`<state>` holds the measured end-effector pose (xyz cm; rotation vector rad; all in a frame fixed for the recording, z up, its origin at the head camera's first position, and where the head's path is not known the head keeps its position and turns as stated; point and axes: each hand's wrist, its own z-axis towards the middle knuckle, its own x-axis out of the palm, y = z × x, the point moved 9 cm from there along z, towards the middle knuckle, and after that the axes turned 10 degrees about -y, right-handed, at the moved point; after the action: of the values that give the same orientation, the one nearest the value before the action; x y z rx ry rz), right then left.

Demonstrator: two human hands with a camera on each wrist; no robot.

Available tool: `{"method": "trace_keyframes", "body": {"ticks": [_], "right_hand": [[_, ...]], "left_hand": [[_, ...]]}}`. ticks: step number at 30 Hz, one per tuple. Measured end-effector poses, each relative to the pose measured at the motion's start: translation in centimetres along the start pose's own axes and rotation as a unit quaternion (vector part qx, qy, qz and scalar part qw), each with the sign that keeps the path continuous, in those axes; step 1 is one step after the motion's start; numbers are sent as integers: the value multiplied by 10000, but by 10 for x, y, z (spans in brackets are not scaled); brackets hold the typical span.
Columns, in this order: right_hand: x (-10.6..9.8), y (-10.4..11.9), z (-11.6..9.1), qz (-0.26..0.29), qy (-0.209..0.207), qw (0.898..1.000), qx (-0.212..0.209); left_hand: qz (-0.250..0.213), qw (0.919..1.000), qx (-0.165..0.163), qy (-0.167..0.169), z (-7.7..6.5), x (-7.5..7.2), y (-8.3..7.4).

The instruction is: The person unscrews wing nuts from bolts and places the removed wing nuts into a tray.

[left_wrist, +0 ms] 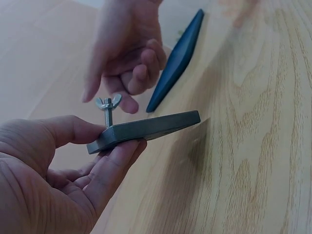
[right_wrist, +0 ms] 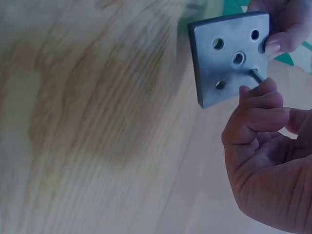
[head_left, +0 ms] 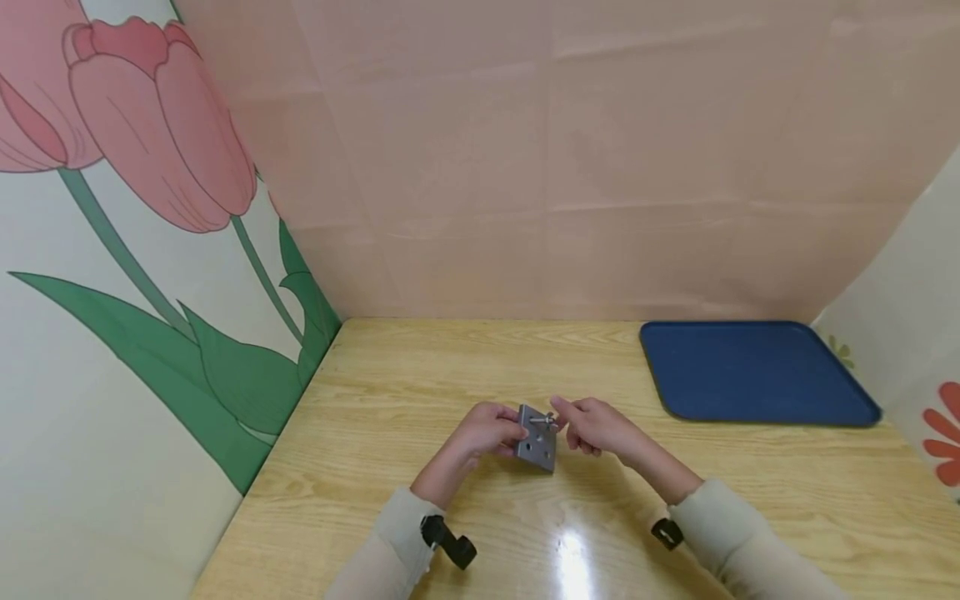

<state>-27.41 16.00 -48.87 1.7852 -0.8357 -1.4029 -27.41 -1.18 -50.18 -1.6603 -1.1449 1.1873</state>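
Blue tray [head_left: 757, 371], well apart, on wooden table [head_left: 420, 358]; left hand [head_left: 487, 432] pinching holed plate [right_wrist: 229, 70]; right hand [head_left: 597, 427], loose-fingered, beside wing nut [left_wrist: 108, 103].

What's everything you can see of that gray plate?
The gray plate is squarish, thick-edged and metal-looking. Four open round holes show on its face; a bolt with a wing nut stands out near a corner. It is held tilted over the wooden table by the left hand, thumb on one face, fingers on the other.
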Motion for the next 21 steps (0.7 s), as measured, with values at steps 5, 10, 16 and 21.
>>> {"method": "trace_keyframes", "body": {"ticks": [5,10,16,21], "right_hand": [[6,0,-1,292,203,9991,222],[10,4,-3,387,319,9985,225],[12,5,-2,358,327,9985,242],[12,6,0,49,289,9996,18]], "left_hand": [[-50,10000,-2,1,2,1,2],[-83,10000,25,-2,4,1,2],[-74,10000,-17,-28,3,0,3],[-46,10000,-39,-53,3,-1,4]]}}
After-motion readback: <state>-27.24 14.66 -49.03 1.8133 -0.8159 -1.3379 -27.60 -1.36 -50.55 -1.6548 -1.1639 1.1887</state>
